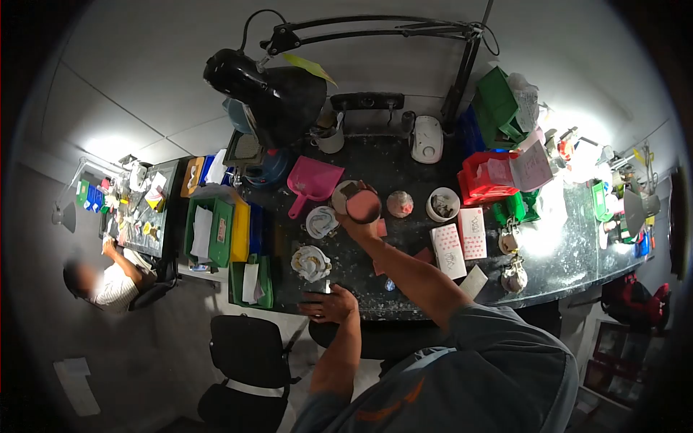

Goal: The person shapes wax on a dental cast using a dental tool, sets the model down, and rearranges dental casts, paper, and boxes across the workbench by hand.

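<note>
My right hand (358, 229) is closed round a dark round cup (363, 207) with a pink surface facing up. Partly behind the cup, to its left, is a pale round piece (340, 198). Beside them on the bench sits a white dental cast (321, 221), and nearer to me lies another white plaster cast (311, 263). My left hand (332, 304) rests at the bench's front edge, fingers stretched out and holding nothing that I can see. Right of the cup sits a round pink and white piece (400, 204).
A pink dustpan (315, 182) lies behind the casts. A white tub (442, 205), two patterned boxes (448, 250) and a red bin (487, 177) stand at right. Green bins (210, 232) line the left. A black lamp (278, 94) overhangs the bench. Another person (123, 278) sits far left.
</note>
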{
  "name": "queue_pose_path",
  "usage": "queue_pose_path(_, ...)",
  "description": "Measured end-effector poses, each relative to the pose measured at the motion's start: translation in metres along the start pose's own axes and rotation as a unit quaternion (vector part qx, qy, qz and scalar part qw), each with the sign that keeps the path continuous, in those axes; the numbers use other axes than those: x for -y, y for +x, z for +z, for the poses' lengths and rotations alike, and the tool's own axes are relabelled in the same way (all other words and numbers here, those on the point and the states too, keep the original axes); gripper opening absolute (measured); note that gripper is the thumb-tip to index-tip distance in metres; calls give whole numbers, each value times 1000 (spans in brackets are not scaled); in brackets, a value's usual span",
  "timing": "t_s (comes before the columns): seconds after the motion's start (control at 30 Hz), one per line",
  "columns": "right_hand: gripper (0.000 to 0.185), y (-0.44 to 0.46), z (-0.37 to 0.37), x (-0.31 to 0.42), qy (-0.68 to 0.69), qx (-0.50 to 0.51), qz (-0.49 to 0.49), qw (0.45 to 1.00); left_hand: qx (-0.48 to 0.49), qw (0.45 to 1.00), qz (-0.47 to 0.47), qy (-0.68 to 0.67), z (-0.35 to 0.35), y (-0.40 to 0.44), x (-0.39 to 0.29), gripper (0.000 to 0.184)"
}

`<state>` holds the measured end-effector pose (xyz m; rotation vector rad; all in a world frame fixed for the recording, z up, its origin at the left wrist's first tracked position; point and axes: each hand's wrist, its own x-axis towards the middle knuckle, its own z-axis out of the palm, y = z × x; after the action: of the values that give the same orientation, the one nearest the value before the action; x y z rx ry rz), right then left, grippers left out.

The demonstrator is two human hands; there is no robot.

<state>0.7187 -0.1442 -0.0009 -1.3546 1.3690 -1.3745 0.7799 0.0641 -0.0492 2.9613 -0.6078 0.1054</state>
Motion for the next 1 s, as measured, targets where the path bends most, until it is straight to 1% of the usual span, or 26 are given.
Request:
queue_pose_path(0.1,114,19,18,-27,-114,-61,82,988,6,1000,2,3,7,0,2,99)
queue_pose_path(0.2,118,34,37,-69,-48,-125,124,983,16,1000,-4,2,-1,2,-2,102)
queue_pose_path(0.3,117,52,58,-107,-33,-172,197,965,19,1000,-6,-10,-8,2,-4,104)
queue_pose_path(0.4,113,64,57,-86,-25,-246,146,958,12,1000,6,-1,-6,1,-3,105)
queue_pose_path(0.47,121,70,65,-99,-97,-285,84,950,9,1000,4,-3,-7,2,-5,105)
queue_pose_path(0.53,129,75,67,-97,-111,-296,78,946,10,1000,1,0,-7,1,-5,105)
queue_pose_path(0.63,138,82,71,-101,-70,-281,126,949,16,1000,-5,8,-5,1,-5,102)
queue_pose_path(0.73,139,82,78,-130,-61,-271,126,952,26,999,-5,20,-3,1,-4,99)
queue_pose_path(0.77,137,84,79,-129,-44,-262,125,956,31,999,-6,27,-2,1,-4,98)
queue_pose_path(0.8,130,82,77,-128,-54,-258,118,957,36,999,-7,34,-1,1,-4,97)
queue_pose_path(0.83,123,82,69,-102,-64,-254,110,959,38,999,-13,36,-2,1,-5,93)
queue_pose_path(0.9,99,71,53,-50,-143,-257,81,952,41,998,-24,39,-5,0,-8,87)
queue_pose_path(0.97,91,60,61,-77,-246,-213,50,944,30,999,-18,37,1,0,-5,92)
queue_pose_path(1.0,88,53,61,-77,-280,-196,40,939,24,999,-15,36,4,0,-3,94)
